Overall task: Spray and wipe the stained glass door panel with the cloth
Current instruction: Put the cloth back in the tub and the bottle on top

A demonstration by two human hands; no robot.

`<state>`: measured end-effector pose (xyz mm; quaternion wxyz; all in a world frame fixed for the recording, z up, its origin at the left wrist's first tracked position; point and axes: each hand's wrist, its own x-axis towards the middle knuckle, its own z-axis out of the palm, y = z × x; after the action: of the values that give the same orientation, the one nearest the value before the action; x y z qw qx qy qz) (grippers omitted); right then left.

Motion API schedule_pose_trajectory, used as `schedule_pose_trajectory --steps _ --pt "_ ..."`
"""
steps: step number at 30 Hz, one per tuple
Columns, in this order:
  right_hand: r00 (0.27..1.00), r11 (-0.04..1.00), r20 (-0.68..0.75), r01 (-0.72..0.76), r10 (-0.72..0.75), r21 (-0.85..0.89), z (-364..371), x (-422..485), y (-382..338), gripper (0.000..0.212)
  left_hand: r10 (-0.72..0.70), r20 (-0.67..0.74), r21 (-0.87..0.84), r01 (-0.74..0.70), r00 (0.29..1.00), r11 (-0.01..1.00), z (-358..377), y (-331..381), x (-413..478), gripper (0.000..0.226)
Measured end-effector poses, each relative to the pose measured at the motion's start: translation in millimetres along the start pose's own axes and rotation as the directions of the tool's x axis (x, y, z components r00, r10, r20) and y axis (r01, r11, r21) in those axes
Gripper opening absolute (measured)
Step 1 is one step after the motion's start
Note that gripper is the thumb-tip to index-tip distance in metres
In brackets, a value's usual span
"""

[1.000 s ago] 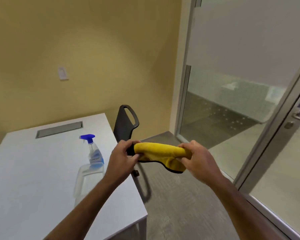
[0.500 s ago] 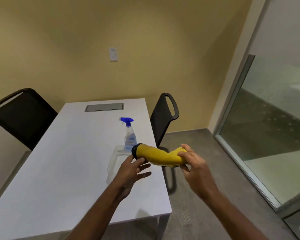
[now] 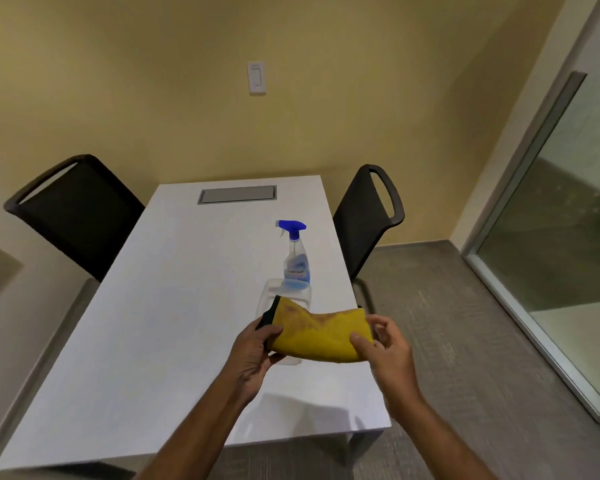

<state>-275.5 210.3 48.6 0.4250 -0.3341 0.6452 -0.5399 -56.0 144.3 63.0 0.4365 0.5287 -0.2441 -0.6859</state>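
A folded yellow cloth [image 3: 317, 336] with a dark edge is stretched between both hands above the right part of the white table [image 3: 160, 306]. My left hand [image 3: 255, 355] pinches its dark left end. My right hand [image 3: 385, 348] grips its right end with thumb and fingers. A clear spray bottle [image 3: 296, 261] with a blue trigger head stands upright on the table just beyond the cloth. A glass panel [image 3: 561, 244] in a metal frame fills the right edge of the view.
A clear plastic container [image 3: 274, 299] lies on the table under the cloth, beside the bottle. Two black chairs, one [image 3: 80, 209] at the left and another [image 3: 364, 220] at the right, flank the table. Grey carpet [image 3: 458, 341] lies between table and glass.
The view has swung left from the glass door toward the table. The cloth has come down over the table, and my left hand has taken hold of its end again.
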Motion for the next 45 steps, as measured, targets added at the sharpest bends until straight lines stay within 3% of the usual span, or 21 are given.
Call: schedule_pose_trajectory --steps 2,3,6,11,14,17,20,26,31,35,39,45 --pt "0.971 0.967 -0.013 -0.235 0.238 0.095 19.1 8.1 1.5 0.072 -0.012 0.015 0.126 0.010 1.000 0.992 -19.5 4.3 15.8 0.048" --pt "0.945 0.937 -0.004 -0.325 0.328 0.126 28.4 12.3 2.2 0.077 -0.009 0.021 0.185 0.005 1.000 0.983 -29.9 7.1 25.4 0.048" --pt "0.912 0.903 -0.002 -0.405 0.409 0.140 55.7 25.8 4.2 0.069 0.008 0.028 0.311 -0.016 1.000 0.950 -52.7 17.6 52.2 0.043" --pt "0.946 0.954 -0.118 -0.295 0.300 0.061 99.2 50.0 7.4 0.049 0.053 0.033 0.485 -0.063 0.998 0.872 -67.6 28.6 87.7 0.034" --pt "0.969 0.975 -0.153 -0.207 0.193 -0.080 117.5 62.5 13.0 0.044 0.101 0.023 0.598 -0.095 0.995 0.795 -68.4 27.7 107.6 0.032" --pt "0.985 0.964 -0.144 -0.128 0.097 -0.231 129.5 78.3 22.1 0.034 0.204 0.012 0.679 -0.158 0.979 0.717 -66.4 24.1 125.8 0.020" --pt "0.993 0.938 -0.115 -0.057 0.018 -0.342 136.9 94.5 32.8 0.027 0.275 -0.031 0.732 -0.166 0.961 0.660 -61.6 19.1 140.4 0.023" --pt "0.996 0.891 -0.070 0.024 -0.063 -0.454 151.4 116.5 61.4 0.015 0.298 -0.011 0.806 -0.168 0.955 0.568 -54.4 -0.9 167.5 0.028" --pt "0.995 0.841 -0.051 0.044 -0.085 -0.539 167.2 130.9 83.8 0.018 0.331 -0.007 0.853 -0.166 0.944 0.494 -55.8 -16.4 186.5 0.028" --pt "0.995 0.825 -0.050 0.045 -0.089 -0.563 173.4 139.5 94.2 0.020 0.370 -0.012 0.861 -0.178 0.929 0.476 -56.0 -25.1 195.9 0.027" --pt "0.992 0.815 -0.060 0.060 -0.115 -0.577 172.9 151.7 96.2 0.017 0.407 -0.030 0.820 -0.210 0.913 0.533 -55.1 -25.1 200.2 0.025" --pt "0.990 0.809 -0.052 0.075 -0.129 -0.583 179.2 155.0 102.9 0.012 0.381 -0.009 0.820 -0.211 0.925 0.533 -57.0 -30.2 211.5 0.026"
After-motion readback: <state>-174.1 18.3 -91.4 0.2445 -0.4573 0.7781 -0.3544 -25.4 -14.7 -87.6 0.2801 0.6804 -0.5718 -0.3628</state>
